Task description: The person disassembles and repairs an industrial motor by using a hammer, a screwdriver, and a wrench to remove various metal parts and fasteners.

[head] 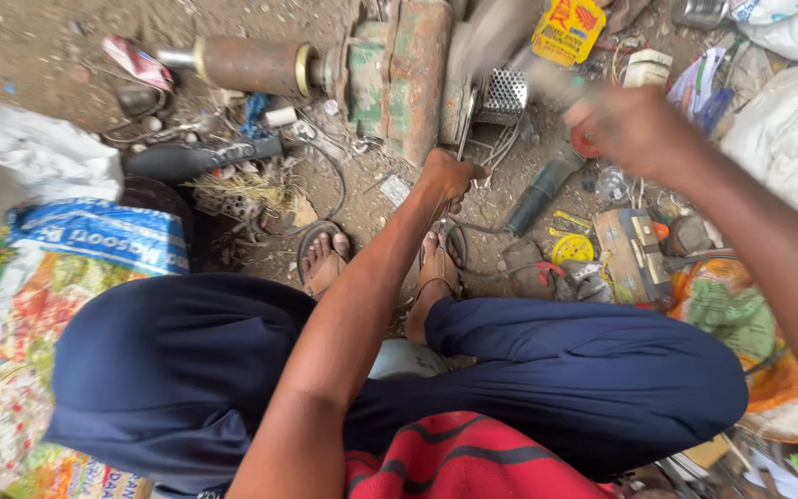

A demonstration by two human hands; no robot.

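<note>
Red striped shirt nearest; left hand fisted beside rusty motor; right hand blurred, gripping tool handle.

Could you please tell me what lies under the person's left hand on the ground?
Under the left hand lie bare dirt ground and a loose bundle of wires beside the rusty green motor. Whatever the fingers pinch is hidden by the hand itself.

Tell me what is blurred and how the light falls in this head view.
Head view: the raised right hand and the red-handled tool it grips are smeared by motion blur; the left hand, resting by the rusty green metal machine block, is sharp; the light is soft and even, without hard shadows or glare; the edges bow slightly from the wide lens.
</note>
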